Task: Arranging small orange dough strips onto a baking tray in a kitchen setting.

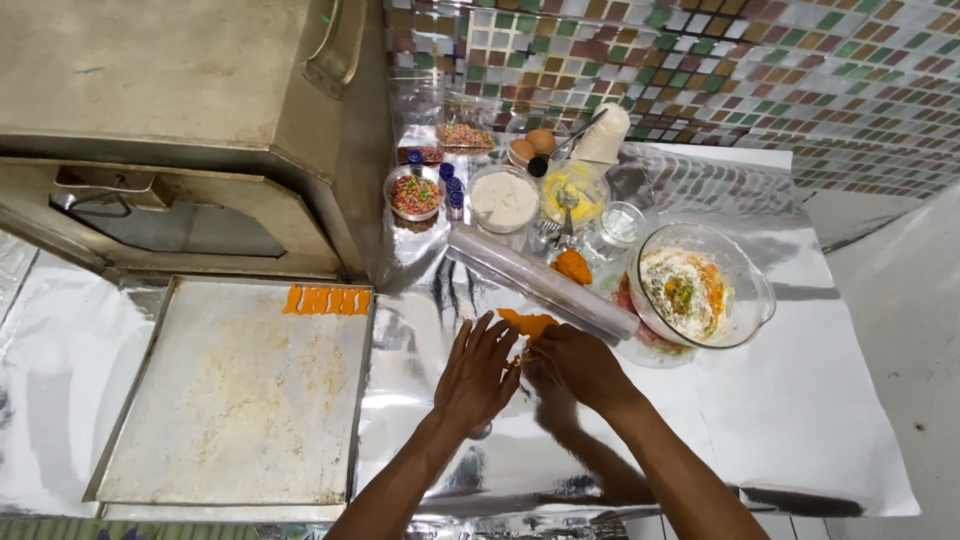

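Both hands are pressing a piece of orange dough (527, 322) on the foil-covered counter (800, 420); the left hand (478, 372) is lying flat with fingers apart, the right hand (580, 365) is pinching its edge, just below the rolling pin (545, 282)

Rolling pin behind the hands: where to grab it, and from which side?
Grip the clear rolling pin at mid-length, coming from above with fingers across its narrow width. It lies flat and diagonal on the foil-covered table, its near-right end beside the glass mixing bowl, so that end is crowded. The left hand and right hand sit just in front, pressing orange dough.
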